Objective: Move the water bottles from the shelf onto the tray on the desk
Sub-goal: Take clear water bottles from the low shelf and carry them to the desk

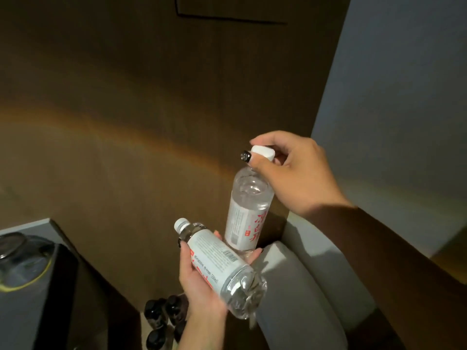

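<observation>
Nearest the lens, the left hand point(202, 284) gripped a water bottle point(219, 263) around its labelled middle, lying tilted with its white cap up and to the left and its clear base toward the camera. To its left stood a dark unit with a grey top point(27, 248), a glass dish point(22, 258) on it; below, a cluster of dark bottles point(161, 317) sat low down. Further right, the right hand point(285, 170) pinched the white cap of a second water bottle point(246, 213), which hung nearly upright, its base just above the left hand's fingertips. A grey padded chair back point(303, 286) rose beneath the right forearm. Neither shelf nor tray showed in view, so both bottles seemed mid-carry.

The likeliest slip lay with the hanging bottle: a fingertip hold on a smooth cap could loosen as it swung. The two bottles might also knock together, jolting either grip.
</observation>
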`<move>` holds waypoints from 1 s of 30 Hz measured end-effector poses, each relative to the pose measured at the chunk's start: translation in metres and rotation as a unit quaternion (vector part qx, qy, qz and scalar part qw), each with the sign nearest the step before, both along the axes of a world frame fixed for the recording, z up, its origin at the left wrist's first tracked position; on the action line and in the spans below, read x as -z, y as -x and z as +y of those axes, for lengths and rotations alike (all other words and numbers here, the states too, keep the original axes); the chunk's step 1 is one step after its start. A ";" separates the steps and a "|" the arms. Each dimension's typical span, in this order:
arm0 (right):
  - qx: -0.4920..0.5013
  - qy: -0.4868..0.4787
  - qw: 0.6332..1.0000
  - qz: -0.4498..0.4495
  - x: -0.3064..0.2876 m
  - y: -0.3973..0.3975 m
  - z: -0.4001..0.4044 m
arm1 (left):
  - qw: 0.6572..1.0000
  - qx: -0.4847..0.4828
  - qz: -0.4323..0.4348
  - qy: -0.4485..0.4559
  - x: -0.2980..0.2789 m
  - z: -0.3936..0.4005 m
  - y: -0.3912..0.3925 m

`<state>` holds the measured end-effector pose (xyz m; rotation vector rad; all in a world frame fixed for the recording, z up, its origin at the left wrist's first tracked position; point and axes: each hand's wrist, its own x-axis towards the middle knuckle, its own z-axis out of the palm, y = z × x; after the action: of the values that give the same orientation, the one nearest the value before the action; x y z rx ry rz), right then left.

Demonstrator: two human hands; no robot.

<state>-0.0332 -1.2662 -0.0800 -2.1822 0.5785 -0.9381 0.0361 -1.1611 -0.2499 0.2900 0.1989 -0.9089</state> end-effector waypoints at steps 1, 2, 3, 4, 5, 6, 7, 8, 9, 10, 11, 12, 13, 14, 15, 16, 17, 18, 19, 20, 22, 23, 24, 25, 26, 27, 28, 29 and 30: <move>-0.005 0.005 1.000 0.000 -0.001 0.015 0.002 | 1.000 0.002 -0.008 0.007 -0.006 0.000 0.016; -0.008 0.014 1.000 -0.002 -0.003 0.030 0.005 | 1.000 -0.004 -0.009 0.012 -0.015 0.001 0.033; -0.012 0.026 1.000 -0.008 -0.004 0.046 0.006 | 1.000 -0.013 -0.005 0.016 -0.019 0.001 0.049; -0.016 0.038 0.999 -0.016 -0.006 0.063 0.008 | 1.000 -0.018 -0.002 0.023 -0.023 0.002 0.065; -0.021 0.051 0.998 -0.025 -0.008 0.079 0.009 | 0.999 -0.019 0.003 0.026 -0.025 0.003 0.079; -0.030 0.060 0.997 -0.034 -0.009 0.094 0.010 | 0.999 -0.020 0.007 0.027 -0.028 0.004 0.093; -0.043 0.059 0.996 -0.043 -0.010 0.108 0.010 | 0.999 -0.015 0.005 0.028 -0.031 0.005 0.107; -0.061 0.045 0.996 -0.049 -0.009 0.121 0.009 | 1.000 -0.012 0.000 0.026 -0.034 0.007 0.121; -0.086 0.016 0.995 -0.052 -0.005 0.131 0.008 | 1.000 -0.008 -0.007 0.026 -0.038 0.010 0.134; -0.117 -0.026 0.991 -0.056 -0.001 0.139 0.008 | 1.000 -0.005 -0.015 0.025 -0.042 0.012 0.144; -0.150 -0.080 0.983 -0.066 0.006 0.146 0.009 | 1.000 -0.003 -0.020 0.024 -0.045 0.015 0.154; -0.179 -0.136 0.971 -0.084 0.013 0.151 0.011 | 0.999 0.001 -0.027 0.022 -0.050 0.018 0.163; -0.200 -0.182 0.956 -0.109 0.022 0.156 0.013 | 0.999 0.006 -0.038 0.020 -0.054 0.021 0.171; -0.208 -0.216 0.945 -0.130 0.032 0.159 0.016 | 0.999 0.012 -0.047 0.017 -0.059 0.024 0.178; -0.211 -0.240 0.937 -0.143 0.042 0.162 0.018 | 0.998 0.019 -0.055 0.006 -0.063 0.028 0.183; -0.209 -0.255 0.933 -0.146 0.053 0.164 0.021 | 0.998 0.026 -0.065 -0.009 -0.069 0.032 0.188; -0.202 -0.261 0.933 -0.145 0.063 0.164 0.024 | 0.996 0.031 -0.074 -0.029 -0.071 0.037 0.189; -0.196 -0.263 0.933 -0.147 0.068 0.164 0.028 | 0.995 0.041 -0.081 -0.047 -0.072 0.043 0.190; -0.191 -0.268 0.933 -0.148 0.072 0.163 0.031 | 0.993 0.047 -0.088 -0.068 -0.073 0.049 0.189; -0.186 -0.277 0.932 -0.144 0.072 0.163 0.035 | 0.991 0.047 -0.092 -0.090 -0.075 0.056 0.187; -0.189 -0.314 0.923 -0.118 0.071 0.161 0.045 | 0.984 0.037 -0.102 -0.141 -0.076 0.071 0.182; -0.194 -0.334 0.918 -0.093 0.071 0.159 0.051 | 0.980 0.036 -0.108 -0.164 -0.076 0.080 0.178; -0.194 -0.343 0.917 -0.061 0.073 0.159 0.057 | 0.976 0.037 -0.115 -0.180 -0.077 0.090 0.175; -0.191 -0.341 0.920 -0.030 0.076 0.157 0.063 | 0.971 0.033 -0.125 -0.200 -0.077 0.102 0.171; -0.187 -0.336 0.923 -0.003 0.081 0.154 0.071 | 0.966 0.026 -0.131 -0.220 -0.078 0.113 0.168; -0.184 -0.337 0.923 0.021 0.086 0.150 0.080 | 0.960 0.014 -0.141 -0.244 -0.077 0.127 0.163; -0.184 -0.347 0.919 0.038 0.091 0.147 0.091 | 0.954 0.003 -0.151 -0.261 -0.076 0.141 0.158; -0.184 -0.363 0.912 0.054 0.095 0.142 0.102 | 0.944 -0.011 -0.164 -0.285 -0.074 0.157 0.153; -0.185 -0.392 0.899 0.066 0.097 0.138 0.115 | 0.934 -0.022 -0.173 -0.311 -0.072 0.173 0.149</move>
<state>-0.1710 -1.1508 -0.1768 -1.5333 0.4661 -0.2657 -0.1131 -0.9884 -0.1776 1.0227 0.1601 -0.7154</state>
